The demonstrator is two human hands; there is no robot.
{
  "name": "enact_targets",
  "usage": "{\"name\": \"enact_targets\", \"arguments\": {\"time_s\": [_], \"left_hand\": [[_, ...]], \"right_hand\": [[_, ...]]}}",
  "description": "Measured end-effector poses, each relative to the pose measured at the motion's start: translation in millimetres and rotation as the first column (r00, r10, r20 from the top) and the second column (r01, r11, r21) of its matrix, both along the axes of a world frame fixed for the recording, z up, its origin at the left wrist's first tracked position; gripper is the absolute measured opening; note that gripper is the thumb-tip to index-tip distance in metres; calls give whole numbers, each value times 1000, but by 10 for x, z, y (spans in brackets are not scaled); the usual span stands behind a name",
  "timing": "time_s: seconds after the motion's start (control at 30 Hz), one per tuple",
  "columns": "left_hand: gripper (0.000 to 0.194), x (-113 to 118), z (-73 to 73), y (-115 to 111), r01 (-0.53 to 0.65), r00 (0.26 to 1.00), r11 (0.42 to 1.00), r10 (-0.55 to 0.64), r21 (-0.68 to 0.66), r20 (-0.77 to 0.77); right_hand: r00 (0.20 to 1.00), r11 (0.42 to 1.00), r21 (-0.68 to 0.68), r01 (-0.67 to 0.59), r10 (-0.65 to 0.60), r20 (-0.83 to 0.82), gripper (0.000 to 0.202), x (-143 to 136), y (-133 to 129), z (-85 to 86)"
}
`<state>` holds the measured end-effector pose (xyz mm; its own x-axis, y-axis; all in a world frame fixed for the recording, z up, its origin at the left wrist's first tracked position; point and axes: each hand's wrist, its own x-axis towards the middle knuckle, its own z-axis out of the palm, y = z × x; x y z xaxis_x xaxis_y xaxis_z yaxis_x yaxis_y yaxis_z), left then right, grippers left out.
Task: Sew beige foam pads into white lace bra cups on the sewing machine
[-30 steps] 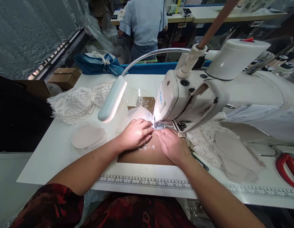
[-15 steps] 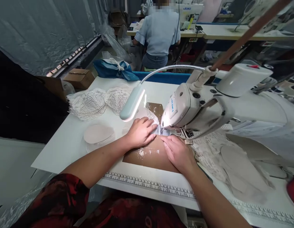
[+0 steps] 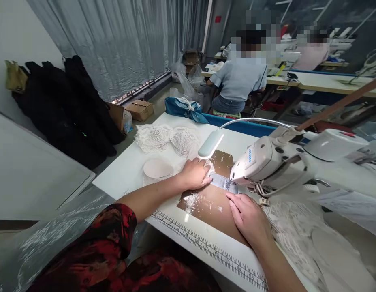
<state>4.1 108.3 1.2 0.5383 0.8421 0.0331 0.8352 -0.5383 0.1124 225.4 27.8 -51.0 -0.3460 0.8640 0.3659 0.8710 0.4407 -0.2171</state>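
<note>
My left hand [image 3: 195,175] is closed over the edge of a white lace piece [image 3: 210,165], left of the sewing machine [image 3: 256,162]. Most of the lace lies under the fingers. A bare metal plate [image 3: 220,182] shows between this hand and the needle area. My right hand [image 3: 247,215] rests on the brown covered surface [image 3: 206,205] just in front of the plate. Its fingers are stretched out, the index tip near the plate's edge, with nothing visible in them. A small lamp [image 3: 210,145] on a bendable arm lights the spot.
Stacked white lace cups [image 3: 154,137] lie at the table's back left, with a beige oval pad [image 3: 158,167] nearer. More lace pieces [image 3: 293,223] lie right of my right hand. A ruler strip [image 3: 206,245] runs along the front edge. A seated person [image 3: 241,81] is beyond the table.
The view has swung left, so the scene sits further right and lower. My left hand has drawn leftward from the needle with the lace, baring the plate. My right hand stays beside the plate.
</note>
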Motion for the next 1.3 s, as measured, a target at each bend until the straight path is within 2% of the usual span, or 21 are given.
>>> {"name": "enact_targets", "arguments": {"time_s": [0.1,0.17,0.2,0.27,0.33,0.37,0.47,0.53,0.6,0.63,0.7,0.77,0.87,0.97,1.07,1.13,1.3], "left_hand": [[46,-272,220,-40,-18,997,999,21,-39,70],[43,-554,312,-84,-149,985,989,147,19,85],[42,-718,322,-112,-250,967,966,246,62,68],[42,-1066,271,-180,-472,881,876,473,97,21],[39,-1385,156,-277,-604,796,796,605,37,-17],[35,-1512,97,-339,-599,800,801,599,-7,11],[25,-1666,-2,-565,-412,882,909,414,-62,224],[26,-1555,22,-706,-220,886,946,295,-237,359],[28,-1303,79,-786,40,826,892,224,-450,517],[28,-1142,102,-794,154,787,852,200,-500,583],[29,-792,106,-745,331,735,793,124,-512,667],[46,-456,48,-635,425,719,776,23,-466,694],[61,-74,-83,-439,389,792,815,-58,-429,608],[49,116,-160,-282,319,836,861,-59,-397,545],[22,184,-185,-181,208,864,918,-11,-337,504],[11,215,-204,-136,170,875,940,-6,-296,485],[11,288,-225,-108,120,892,975,-22,-190,452]], "right_hand": [[1000,1000,12,-5,5,-4,32,8,-7,-16],[1000,1000,27,-2,2,0,32,11,-19,-27],[1000,999,34,-2,1,4,32,12,-25,-31],[1000,999,43,0,0,12,32,12,-35,-37],[1000,999,37,2,-2,12,33,10,-39,-40],[1000,1000,30,2,-3,8,33,8,-38,-41],[1000,1000,10,3,-3,-4,33,-3,-30,-39],[1000,1000,-3,6,-6,-14,33,-16,-29,-26],[999,1000,-19,17,-18,-40,32,-30,-41,6],[997,999,-29,23,-25,-70,31,-37,-53,31],[982,998,-48,26,-35,-186,29,-45,-88,91],[945,998,-53,-19,1,-326,27,-45,-131,153],[920,987,-69,-143,107,-376,30,-38,-179,209],[953,967,-128,-222,187,-237,28,-35,-184,197],[971,967,-147,-209,188,-145,23,-38,-163,154],[977,972,-145,-184,165,-131,22,-42,-153,135],[992,991,-121,-52,37,-116,18,-45,-156,151]]}}
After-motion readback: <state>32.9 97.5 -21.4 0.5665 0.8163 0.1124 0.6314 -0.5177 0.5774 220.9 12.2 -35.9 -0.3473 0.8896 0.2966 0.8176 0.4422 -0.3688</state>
